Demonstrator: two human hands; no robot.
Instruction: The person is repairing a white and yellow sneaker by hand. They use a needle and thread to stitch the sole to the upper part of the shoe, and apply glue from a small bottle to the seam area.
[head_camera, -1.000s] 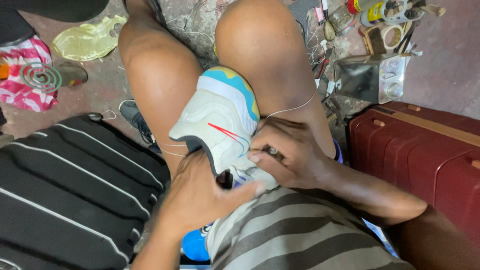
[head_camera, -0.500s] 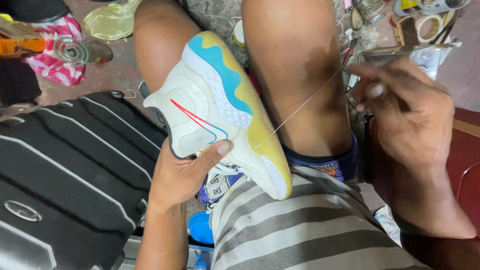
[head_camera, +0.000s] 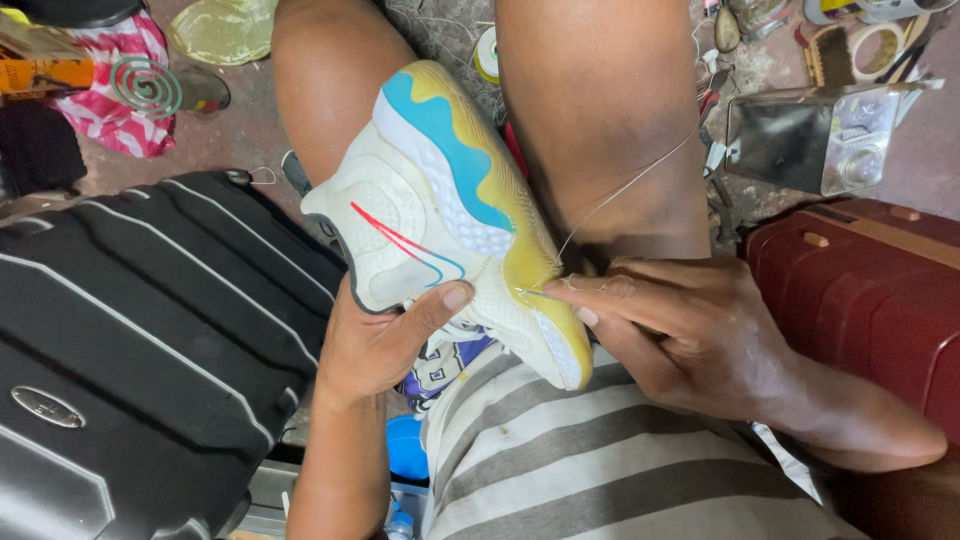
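The shoe (head_camera: 440, 215) was off-white, its sole banded in turquoise and mustard yellow, with thin red and blue lines across the side. The thread (head_camera: 625, 190) was pale — near white. The shirt (head_camera: 600, 460) bore grey and cream stripes. One suitcase (head_camera: 140, 340) was black and ribbed; the other suitcase (head_camera: 870, 300) was dark red with tan trim. A cloth (head_camera: 110, 100) showed pink and white stripes — beside it lay a green spiral coil (head_camera: 147, 85).
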